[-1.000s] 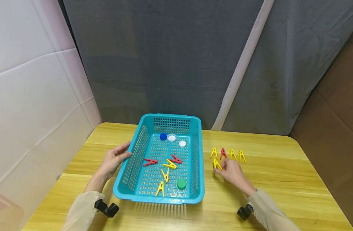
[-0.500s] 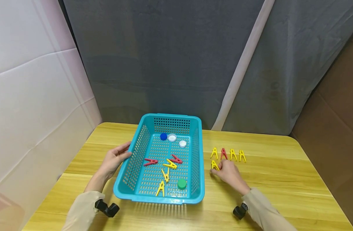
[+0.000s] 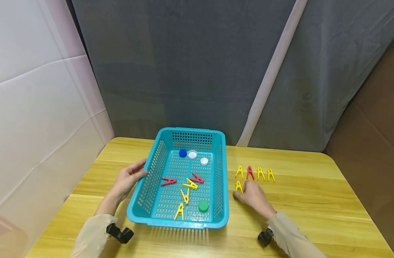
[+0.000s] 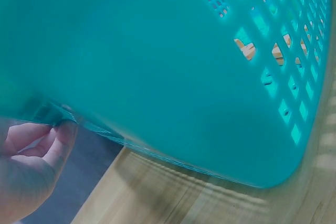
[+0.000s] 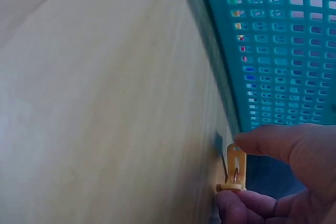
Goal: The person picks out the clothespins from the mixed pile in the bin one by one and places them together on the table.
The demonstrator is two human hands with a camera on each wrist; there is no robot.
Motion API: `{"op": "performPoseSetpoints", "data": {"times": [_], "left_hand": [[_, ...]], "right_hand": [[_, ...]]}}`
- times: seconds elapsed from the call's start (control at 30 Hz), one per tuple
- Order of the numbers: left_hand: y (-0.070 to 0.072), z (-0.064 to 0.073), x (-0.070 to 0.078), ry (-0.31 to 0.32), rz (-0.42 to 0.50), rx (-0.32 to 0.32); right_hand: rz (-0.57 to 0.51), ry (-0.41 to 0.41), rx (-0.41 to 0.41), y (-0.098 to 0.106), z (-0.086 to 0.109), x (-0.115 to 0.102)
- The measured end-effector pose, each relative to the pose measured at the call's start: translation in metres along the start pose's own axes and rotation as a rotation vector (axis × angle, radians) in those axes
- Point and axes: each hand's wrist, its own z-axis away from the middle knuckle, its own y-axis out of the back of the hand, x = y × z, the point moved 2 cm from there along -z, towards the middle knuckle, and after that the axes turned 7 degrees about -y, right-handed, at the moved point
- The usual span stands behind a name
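My left hand [image 3: 126, 181] grips the left rim of a turquoise plastic basket [image 3: 224, 179], thumb at the edge in the left wrist view. Right of the basket, my right hand [image 3: 254, 196] pinches a yellow clothespin [image 3: 238, 186] between thumb and fingers, low at the table. In the right wrist view the clothespin [image 5: 236, 169] stands between thumb and fingertips. Just behind it a row holds a yellow clothespin [image 3: 239, 172], a red clothespin [image 3: 250, 173] and two more yellow clothespins [image 3: 260, 173].
Inside the basket lie red clothespins [image 3: 169, 181], yellow clothespins [image 3: 179, 211], a blue cap [image 3: 183, 153], white caps [image 3: 204, 161] and a green cap [image 3: 203, 206]. The wooden table [image 3: 297, 200] extends right of the basket. A grey curtain [image 3: 184, 71] hangs behind.
My right hand has shifted slightly left and toward me with the yellow clothespin, which now stands below the row's left end. My left hand has stayed on the rim.
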Motion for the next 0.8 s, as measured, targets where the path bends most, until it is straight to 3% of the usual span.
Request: {"op": "performPoseSetpoints", "data": {"times": [0.5,0.8], "left_hand": [[-0.001,0.000,-0.001,-0.008,0.007,-0.008],[-0.001,0.001,0.001,-0.002,0.013,-0.006]], "right_hand": [[0.034,-0.022,0.003,0.000,-0.002,0.001],[-0.031,0.125,0.069,0.028,-0.009,-0.015]]}}
